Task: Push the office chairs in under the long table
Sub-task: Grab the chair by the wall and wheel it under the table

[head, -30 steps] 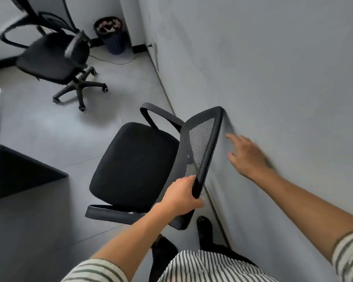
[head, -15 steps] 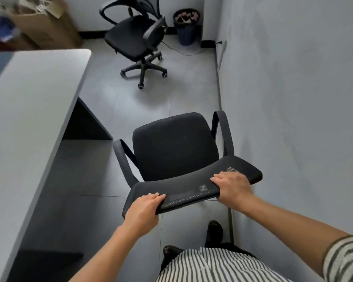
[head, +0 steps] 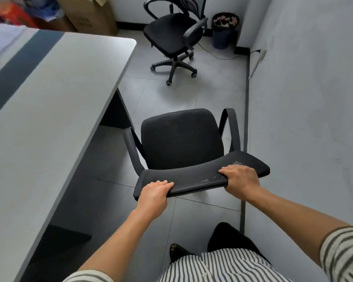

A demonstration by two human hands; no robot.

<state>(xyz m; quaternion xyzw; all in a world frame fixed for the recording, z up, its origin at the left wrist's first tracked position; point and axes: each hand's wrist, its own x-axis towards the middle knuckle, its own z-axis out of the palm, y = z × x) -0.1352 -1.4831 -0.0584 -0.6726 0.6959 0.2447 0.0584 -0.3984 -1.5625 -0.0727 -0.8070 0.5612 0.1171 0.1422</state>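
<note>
Head view shows my left hand (head: 153,195) and right hand (head: 240,178) both closed tight on the chair's backrest (head: 200,176), so I think I must next turn the chair toward the long table (head: 55,110), off beside my left hand.

Your left hand (head: 153,196): closed over the top edge of the near chair (head: 181,139), toward its left end.
Your right hand (head: 240,178): gripping the same backrest edge near its right end.
Near chair: at your 12 o'clock, seat facing away from you, between the table and the wall.
Long table (head: 49,110): at your 10 o'clock, just beside the chair's left armrest.
Second chair (head: 171,33): farther off at 12 o'clock, well apart from the table.
Waste bin (head: 223,31): at 1 o'clock, beside the second chair.
</note>
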